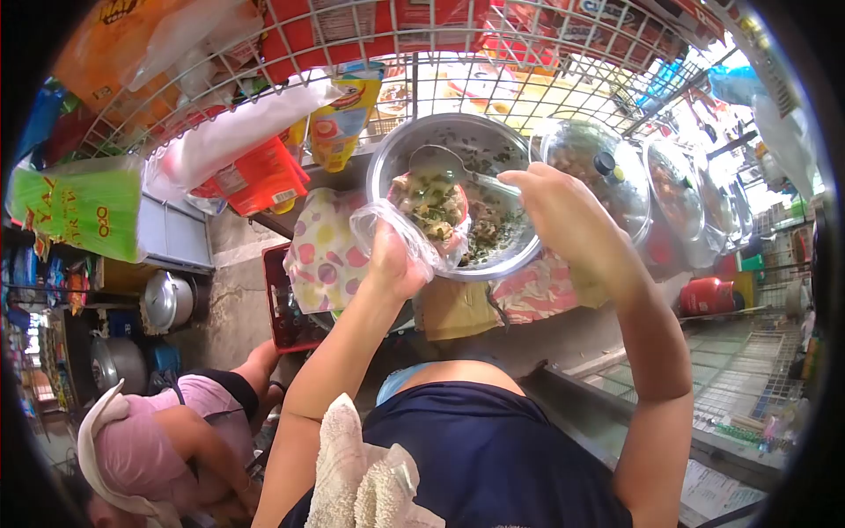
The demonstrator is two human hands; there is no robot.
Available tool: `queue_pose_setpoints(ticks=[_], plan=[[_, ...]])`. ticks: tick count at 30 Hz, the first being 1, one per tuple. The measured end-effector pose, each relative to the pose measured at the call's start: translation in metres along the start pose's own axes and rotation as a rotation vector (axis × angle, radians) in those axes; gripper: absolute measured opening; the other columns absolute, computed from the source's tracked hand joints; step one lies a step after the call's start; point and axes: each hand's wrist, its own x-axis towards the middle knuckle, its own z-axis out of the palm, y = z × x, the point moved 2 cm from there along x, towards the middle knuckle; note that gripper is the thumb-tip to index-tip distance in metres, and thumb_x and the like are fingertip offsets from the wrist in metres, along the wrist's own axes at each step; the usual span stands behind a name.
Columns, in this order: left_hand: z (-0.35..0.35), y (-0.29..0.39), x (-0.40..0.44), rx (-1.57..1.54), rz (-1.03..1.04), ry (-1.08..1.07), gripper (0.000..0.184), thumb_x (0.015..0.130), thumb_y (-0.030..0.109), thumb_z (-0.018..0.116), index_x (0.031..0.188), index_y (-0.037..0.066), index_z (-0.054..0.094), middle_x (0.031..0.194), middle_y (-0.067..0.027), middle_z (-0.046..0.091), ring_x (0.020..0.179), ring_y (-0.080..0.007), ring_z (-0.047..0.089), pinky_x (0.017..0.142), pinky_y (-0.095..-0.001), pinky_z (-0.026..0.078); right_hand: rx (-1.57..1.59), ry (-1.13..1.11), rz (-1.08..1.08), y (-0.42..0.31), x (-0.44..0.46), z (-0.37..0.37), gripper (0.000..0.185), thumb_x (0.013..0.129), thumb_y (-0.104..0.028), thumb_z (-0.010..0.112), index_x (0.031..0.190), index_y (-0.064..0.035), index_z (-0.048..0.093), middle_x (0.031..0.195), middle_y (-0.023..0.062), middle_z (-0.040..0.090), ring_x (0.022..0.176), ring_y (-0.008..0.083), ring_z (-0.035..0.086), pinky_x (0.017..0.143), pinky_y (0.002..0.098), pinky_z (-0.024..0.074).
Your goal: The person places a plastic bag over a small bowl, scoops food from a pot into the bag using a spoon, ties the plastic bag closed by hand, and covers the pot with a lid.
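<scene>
Over a wide metal pot (pixel 380 163) of broth with leafy greens and chunks, my left hand (pixel 398 262) is closed around a small red-rimmed bowl (pixel 464 204). Clear plastic (pixel 374 224) wraps or lines this bowl, and greens and pale pieces fill it. Most of the fingers are hidden behind the bowl and plastic. My right hand (pixel 559 198) grips the handle of a metal ladle (pixel 437 161) from the right. The ladle's round head is right at the bowl's far edge, above the pot; whether they touch I cannot tell.
Lidded pots of food (pixel 598 167) line up to the right. A wire rack (pixel 414 66) with hanging packets stands in front. On the left are a red crate (pixel 280 304) and a person in a pink shirt (pixel 167 449) bending down. A red tank (pixel 707 297) sits at right.
</scene>
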Motion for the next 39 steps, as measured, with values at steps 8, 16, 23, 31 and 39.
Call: queue_pose_setpoints(ticks=[8,16,23,31,39], plan=[[-0.001,-0.003,-0.002,0.036,-0.044,0.017,0.051,0.105,0.054,0.034,0.137,0.019,0.055,0.132,-0.0046,0.063,0.116,-0.0262,0.063,0.081,-0.0458,0.058,-0.586,-0.247,0.161,0.047,-0.004,0.027,0.019,0.084,-0.003,0.064,0.101,-0.0027,0.073,0.099,0.0154,0.072,0.091,0.031,0.073,0.081,0.038,0.0591],[0.006,-0.009,-0.004,0.06,0.022,-0.017,0.061,0.102,0.063,0.032,0.138,0.018,0.053,0.132,-0.0053,0.062,0.114,-0.0273,0.063,0.079,-0.0475,0.058,-0.318,-0.347,0.256,0.077,-0.018,0.098,0.017,0.084,-0.008,0.062,0.095,-0.0028,0.075,0.104,0.0183,0.071,0.096,0.0332,0.071,0.083,0.0423,0.0577],[0.015,-0.029,0.001,0.0,0.109,-0.014,0.056,0.104,0.055,0.033,0.138,0.015,0.052,0.13,-0.0069,0.063,0.114,-0.03,0.063,0.083,-0.0525,0.057,-0.201,0.111,0.109,0.062,-0.037,0.084,0.022,0.088,-0.028,0.068,0.099,-0.01,0.072,0.101,0.0115,0.063,0.095,0.0315,0.064,0.085,0.0458,0.0447],[0.028,-0.06,0.014,-0.117,0.188,-0.03,0.065,0.105,0.06,0.026,0.141,0.011,0.049,0.134,-0.0119,0.059,0.118,-0.031,0.061,0.095,-0.0516,0.054,0.136,0.586,-0.123,0.006,-0.065,0.09,0.023,0.082,-0.024,0.075,0.096,-0.0093,0.063,0.082,0.0094,0.062,0.076,0.0283,0.064,0.073,0.0397,0.0464],[0.035,-0.083,0.022,-0.136,0.146,-0.044,0.068,0.105,0.061,0.025,0.14,0.009,0.05,0.131,-0.0129,0.062,0.115,-0.0305,0.063,0.099,-0.0457,0.054,0.597,0.37,0.158,-0.018,-0.103,0.107,0.023,0.09,-0.003,0.062,0.112,0.0002,0.065,0.094,0.0139,0.07,0.073,0.0238,0.069,0.07,0.0343,0.0545]])
